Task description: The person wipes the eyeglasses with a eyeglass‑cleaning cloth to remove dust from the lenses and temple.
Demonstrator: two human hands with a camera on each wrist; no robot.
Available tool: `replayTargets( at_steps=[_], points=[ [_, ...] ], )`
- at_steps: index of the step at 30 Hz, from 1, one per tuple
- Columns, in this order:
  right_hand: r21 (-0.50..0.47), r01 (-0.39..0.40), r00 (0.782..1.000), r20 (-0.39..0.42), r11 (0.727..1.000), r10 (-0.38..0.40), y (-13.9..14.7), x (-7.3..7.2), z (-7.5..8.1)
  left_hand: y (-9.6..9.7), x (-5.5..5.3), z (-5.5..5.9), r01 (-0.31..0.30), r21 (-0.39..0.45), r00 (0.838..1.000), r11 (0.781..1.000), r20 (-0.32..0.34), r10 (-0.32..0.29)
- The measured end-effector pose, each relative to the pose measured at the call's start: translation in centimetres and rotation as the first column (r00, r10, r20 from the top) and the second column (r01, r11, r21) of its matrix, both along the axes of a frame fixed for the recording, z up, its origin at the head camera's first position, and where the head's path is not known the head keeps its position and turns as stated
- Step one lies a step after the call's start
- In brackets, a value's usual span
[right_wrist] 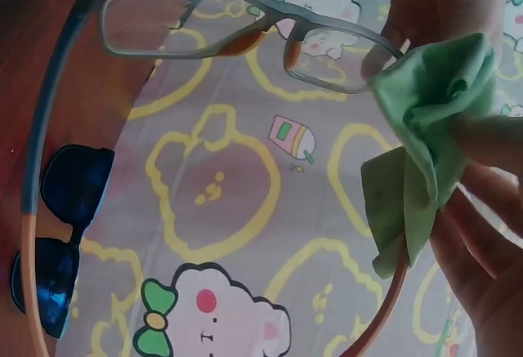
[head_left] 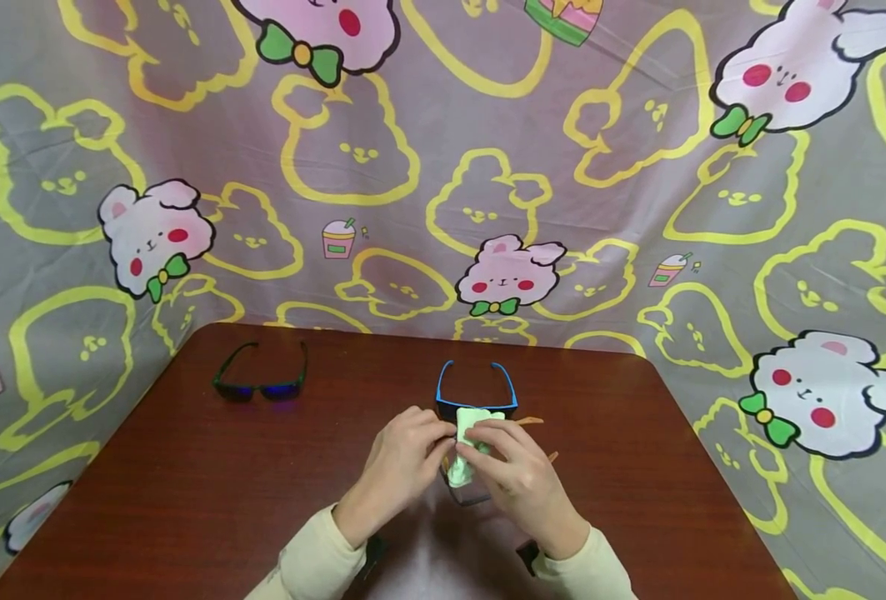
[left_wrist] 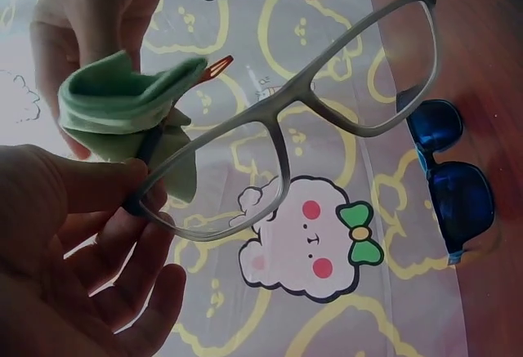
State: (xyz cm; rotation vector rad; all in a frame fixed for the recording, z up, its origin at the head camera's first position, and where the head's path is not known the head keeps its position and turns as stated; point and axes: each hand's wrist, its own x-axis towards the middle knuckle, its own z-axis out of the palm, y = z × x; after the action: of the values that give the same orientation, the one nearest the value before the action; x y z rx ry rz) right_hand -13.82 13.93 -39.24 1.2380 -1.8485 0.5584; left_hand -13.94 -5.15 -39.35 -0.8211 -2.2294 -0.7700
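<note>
Clear-lensed eyeglasses (left_wrist: 282, 104) with a grey frame and orange-tipped temples are held up between the two hands. At one end of the frame, by the hinge, my left hand (head_left: 405, 450) pinches them between thumb and fingers. A light green cloth (right_wrist: 433, 112) is folded around the temple near that same hinge. My right hand (head_left: 521, 471) grips the cloth, its thumb and fingers pressing it around the temple. Part of that temple is hidden under the cloth, and its orange tip (left_wrist: 216, 69) sticks out beyond.
Blue-framed sunglasses (left_wrist: 462, 202) lie on the brown table (head_left: 322, 467), just beyond the hands. Farther left is a dark pair of sunglasses (head_left: 262, 390) with bluish lenses. A patterned cloth backdrop (head_left: 382, 242) rises behind the table and along its sides.
</note>
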Motion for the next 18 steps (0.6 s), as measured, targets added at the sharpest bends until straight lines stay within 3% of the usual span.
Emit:
replayTargets(
  at_steps=[7, 18],
  points=[
    [0.056, 0.148, 0.986, 0.074, 0.987, -0.152, -0.4, 0.0, -0.3, 0.2, 0.0, -0.2, 0.007, 0.001, 1.0, 1.0, -0.014, -0.007],
    [0.096, 0.244, 0.963, 0.092, 0.965, -0.253, 0.6, -0.2, 0.0, -0.4, 0.2, -0.1, 0.022, -0.039, 1.0, 0.999, -0.021, -0.023]
  ],
)
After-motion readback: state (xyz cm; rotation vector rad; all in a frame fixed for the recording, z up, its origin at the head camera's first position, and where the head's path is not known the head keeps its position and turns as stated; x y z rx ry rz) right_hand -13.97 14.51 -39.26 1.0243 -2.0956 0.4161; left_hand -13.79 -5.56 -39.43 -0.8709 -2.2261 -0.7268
